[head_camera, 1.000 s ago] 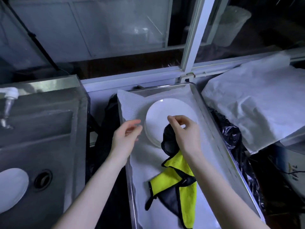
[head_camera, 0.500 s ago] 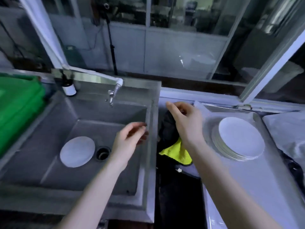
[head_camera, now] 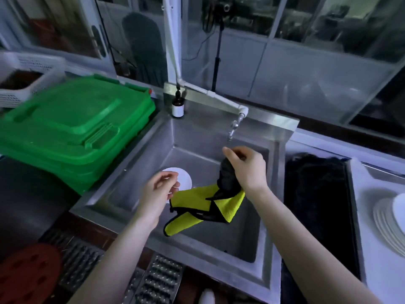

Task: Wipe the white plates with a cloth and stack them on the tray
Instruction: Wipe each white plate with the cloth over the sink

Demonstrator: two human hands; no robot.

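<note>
My right hand (head_camera: pixel 247 170) grips the yellow and black cloth (head_camera: pixel 203 207) by its black upper part, and the cloth hangs over the steel sink (head_camera: pixel 197 137). My left hand (head_camera: pixel 158 191) hovers over the sink with loosely curled fingers, holding nothing, close to the cloth's left edge. One white plate (head_camera: pixel 183 175) lies on the sink floor, partly hidden behind my left hand and the cloth. A stack of white plates (head_camera: pixel 388 222) sits on the paper-lined tray (head_camera: pixel 372 178) at the far right edge.
A white tap (head_camera: pixel 235 123) hangs over the sink's back wall, with a small brown bottle (head_camera: pixel 177 106) on the rim. Green lids (head_camera: pixel 74 123) are stacked to the left. A dark gap with a black bag (head_camera: pixel 315 194) separates sink and tray.
The view swung left from the tray to the sink. My right hand carried the cloth from the tray over the sink. My left hand moved out over the plate in the sink.
</note>
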